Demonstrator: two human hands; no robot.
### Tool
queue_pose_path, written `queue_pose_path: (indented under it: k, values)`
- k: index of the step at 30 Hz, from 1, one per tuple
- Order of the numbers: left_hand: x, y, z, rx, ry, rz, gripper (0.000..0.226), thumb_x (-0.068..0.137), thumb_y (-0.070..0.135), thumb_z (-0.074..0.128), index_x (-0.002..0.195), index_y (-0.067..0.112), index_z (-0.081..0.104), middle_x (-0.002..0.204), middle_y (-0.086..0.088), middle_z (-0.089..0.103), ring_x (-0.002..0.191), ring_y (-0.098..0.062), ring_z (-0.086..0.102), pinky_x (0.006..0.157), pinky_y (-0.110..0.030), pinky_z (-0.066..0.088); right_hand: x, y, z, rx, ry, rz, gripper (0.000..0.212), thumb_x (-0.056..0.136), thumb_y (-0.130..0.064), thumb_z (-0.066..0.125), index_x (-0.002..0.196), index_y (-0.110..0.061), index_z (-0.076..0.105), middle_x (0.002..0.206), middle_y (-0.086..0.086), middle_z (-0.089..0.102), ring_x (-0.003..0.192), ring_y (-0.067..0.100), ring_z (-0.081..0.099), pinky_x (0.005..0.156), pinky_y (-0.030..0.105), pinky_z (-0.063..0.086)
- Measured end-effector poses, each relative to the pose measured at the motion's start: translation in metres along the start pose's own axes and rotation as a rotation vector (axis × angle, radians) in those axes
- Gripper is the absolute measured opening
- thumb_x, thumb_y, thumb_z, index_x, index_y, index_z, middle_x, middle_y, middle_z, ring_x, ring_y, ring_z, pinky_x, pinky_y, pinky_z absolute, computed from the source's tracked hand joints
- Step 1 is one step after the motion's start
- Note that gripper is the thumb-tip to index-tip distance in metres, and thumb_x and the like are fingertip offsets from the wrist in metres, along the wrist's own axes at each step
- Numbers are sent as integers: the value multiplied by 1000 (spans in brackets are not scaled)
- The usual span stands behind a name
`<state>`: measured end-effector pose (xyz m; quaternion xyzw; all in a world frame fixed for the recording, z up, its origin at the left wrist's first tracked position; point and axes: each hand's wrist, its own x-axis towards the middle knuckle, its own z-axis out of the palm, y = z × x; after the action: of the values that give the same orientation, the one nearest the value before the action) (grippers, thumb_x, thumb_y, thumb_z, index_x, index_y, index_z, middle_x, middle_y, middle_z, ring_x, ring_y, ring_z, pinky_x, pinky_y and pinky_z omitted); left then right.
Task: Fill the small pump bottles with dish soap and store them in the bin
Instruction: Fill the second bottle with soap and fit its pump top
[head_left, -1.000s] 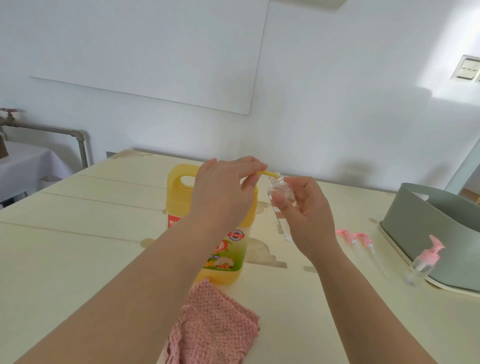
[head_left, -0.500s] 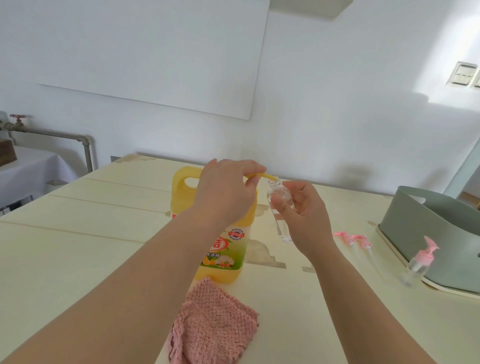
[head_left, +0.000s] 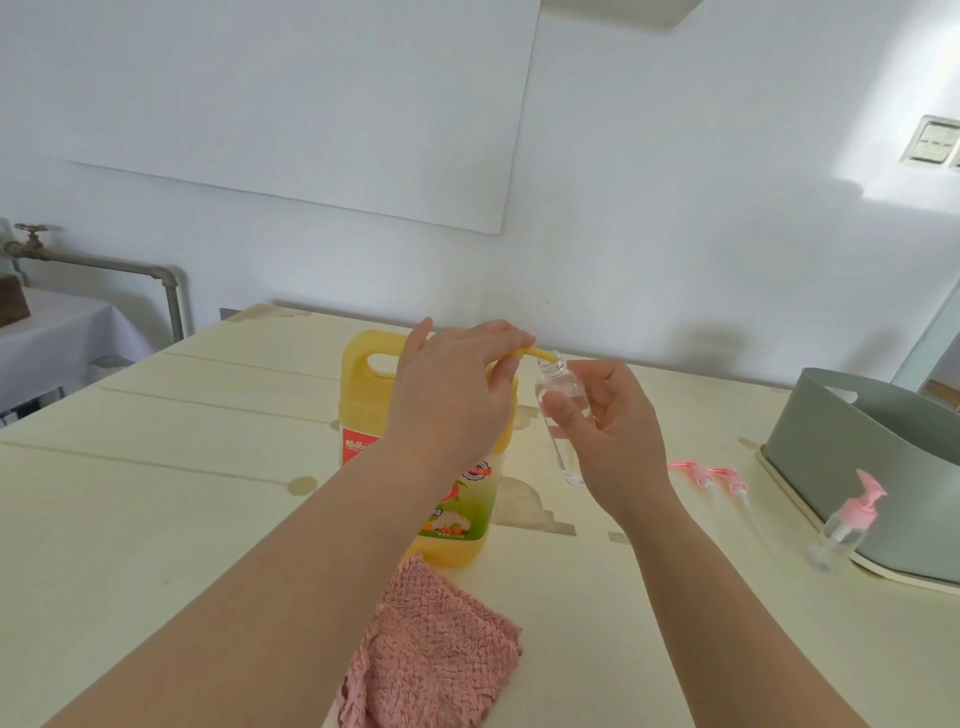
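Left grip (head_left: 457, 400) is curled over the top of the dish soap jug (head_left: 374, 410), fingers pinching its yellow spout (head_left: 540, 356), and the spout tip sits right at the mouth of the small bottle (head_left: 556, 382). Right grip (head_left: 613, 431) wraps that bottle with the thumb across its front, holding it up off the surface (head_left: 156, 519) just beside the jug, leaning a little. The bottle looks clear, and I can't tell how much soap is inside.

Risk as I read it: the mouth is narrow and the spout only just meets it, so a hard press or a small drift of either grip would send soap down the outside, and a slick bottle could slip. Overfilling worries me too, since the pump tube needs room.

Around me: a pink cloth (head_left: 431, 660) lies on my side of the jug and two loose pump heads (head_left: 698, 475) lie to the right. One capped pump bottle (head_left: 844, 525) stands just beside the grey-green bin (head_left: 857, 452), in the way of a low approach to its near wall
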<state>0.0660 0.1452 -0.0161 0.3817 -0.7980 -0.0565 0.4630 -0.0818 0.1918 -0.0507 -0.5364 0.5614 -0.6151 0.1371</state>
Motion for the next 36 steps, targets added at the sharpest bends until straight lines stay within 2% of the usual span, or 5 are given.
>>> queue_pose_path:
  k: [7, 13, 23, 29, 36]
  values:
    - [-5, -4, 9, 44, 55, 27, 25, 94, 22, 51, 110, 34, 66, 116, 21, 62, 106, -7, 57, 114, -35, 7, -2, 2, -1, -17, -10, -12, 33, 76, -36, 71, 105, -24, 59, 105, -3, 70, 99, 16, 66, 85, 52, 53]
    - [1, 0, -4, 54, -34, 10, 28, 96, 26, 47, 118, 36, 62, 124, 22, 58, 118, -5, 48, 115, -33, 7, 0, -3, -5, -35, -25, -4, 24, 84, -24, 73, 102, -27, 59, 103, -4, 70, 96, 16, 66, 86, 51, 53]
    - [6, 2, -6, -8, -19, 35, 28, 97, 25, 47, 119, 34, 63, 127, 20, 57, 118, -8, 48, 111, -31, 15, 3, -11, -3, -15, -3, -24, 46, 67, -54, 68, 104, -29, 58, 110, -3, 69, 104, 17, 65, 87, 51, 53]
    - [-3, -2, 6, 12, 67, 59, 25, 95, 20, 49, 110, 30, 67, 115, 20, 62, 105, -7, 57, 111, -31, 14, 0, -2, -2, 0, -4, -27, 29, 76, -38, 71, 100, -27, 59, 101, -6, 71, 95, 17, 67, 85, 53, 53]
    - [-9, -5, 13, 45, 96, 48, 25, 93, 22, 49, 108, 31, 67, 114, 19, 64, 102, -8, 60, 111, -28, 7, -1, 5, -1, 5, -19, -29, 31, 76, -38, 72, 102, -26, 59, 99, -6, 71, 93, 17, 67, 83, 53, 53]
